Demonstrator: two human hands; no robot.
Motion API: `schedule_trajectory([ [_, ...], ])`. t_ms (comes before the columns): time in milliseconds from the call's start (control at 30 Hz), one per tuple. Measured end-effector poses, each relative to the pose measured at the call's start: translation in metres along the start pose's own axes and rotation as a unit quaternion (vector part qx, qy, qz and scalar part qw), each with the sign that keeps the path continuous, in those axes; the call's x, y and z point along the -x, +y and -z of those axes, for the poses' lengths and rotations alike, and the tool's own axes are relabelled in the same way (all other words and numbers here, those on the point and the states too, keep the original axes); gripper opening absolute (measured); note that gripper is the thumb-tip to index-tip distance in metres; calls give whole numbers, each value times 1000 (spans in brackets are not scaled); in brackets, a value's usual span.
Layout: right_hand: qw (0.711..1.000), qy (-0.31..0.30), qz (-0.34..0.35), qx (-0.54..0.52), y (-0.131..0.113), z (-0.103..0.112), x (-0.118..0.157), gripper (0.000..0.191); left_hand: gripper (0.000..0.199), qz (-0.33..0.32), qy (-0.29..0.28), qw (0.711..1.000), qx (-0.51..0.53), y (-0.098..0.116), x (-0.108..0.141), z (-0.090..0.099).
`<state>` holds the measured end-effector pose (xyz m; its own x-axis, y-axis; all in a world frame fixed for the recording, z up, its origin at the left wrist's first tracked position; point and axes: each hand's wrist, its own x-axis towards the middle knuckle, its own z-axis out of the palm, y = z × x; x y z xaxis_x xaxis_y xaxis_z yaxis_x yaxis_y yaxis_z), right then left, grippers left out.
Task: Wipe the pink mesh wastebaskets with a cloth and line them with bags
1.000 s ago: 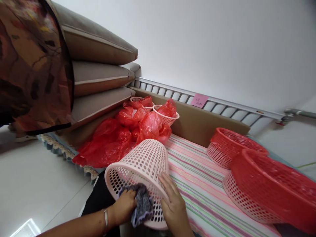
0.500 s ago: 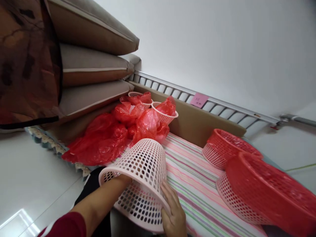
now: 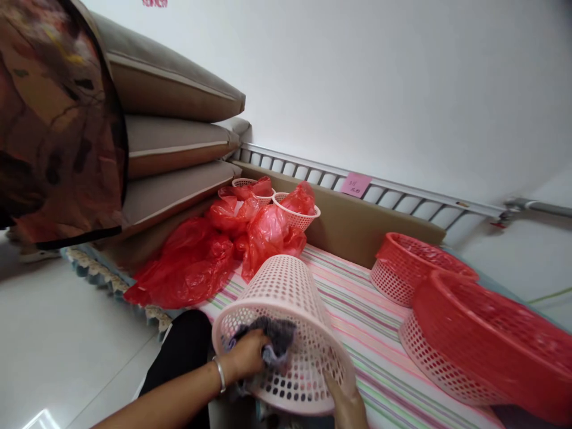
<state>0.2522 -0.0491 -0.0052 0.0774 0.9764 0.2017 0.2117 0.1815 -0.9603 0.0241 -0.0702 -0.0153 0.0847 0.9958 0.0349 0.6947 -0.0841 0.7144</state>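
Observation:
A light pink perforated basket (image 3: 286,286) lies tilted on its side, its wide mouth toward me. Inside that mouth my left hand (image 3: 250,354), with a silver bracelet on the wrist, is closed on a dark grey-purple cloth (image 3: 279,336). At the basket's right rim is my right hand (image 3: 346,402), gripping the edge with the thumb inside. Beyond the basket's base are crumpled red plastic bags (image 3: 192,262) on a striped cloth (image 3: 361,316).
Two pink baskets with red bag linings (image 3: 415,256) (image 3: 487,333) stand at right. Smaller baskets (image 3: 297,218) holding red bags are at the back. Stacked cushions (image 3: 179,137) rise at left. A pink note (image 3: 356,185) hangs on the railing by the wall.
My left hand has come back toward the basket's mouth, and the dark cloth now shows in it. The basket and my right hand have shifted right.

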Motion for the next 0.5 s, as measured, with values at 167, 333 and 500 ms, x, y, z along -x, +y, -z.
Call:
schedule_trajectory([
  [167,964,-69,-184,-180,30,-7,-12,72,59,53,110,990,-66,28,-52,22],
  [333,926,-26,-272,-260,56,-13,-34,79,46,69,109,986,-108,23,-107,5],
  [500,921,-102,-258,-273,73,-6,-58,50,37,113,79,984,-110,0,-154,-9],
])
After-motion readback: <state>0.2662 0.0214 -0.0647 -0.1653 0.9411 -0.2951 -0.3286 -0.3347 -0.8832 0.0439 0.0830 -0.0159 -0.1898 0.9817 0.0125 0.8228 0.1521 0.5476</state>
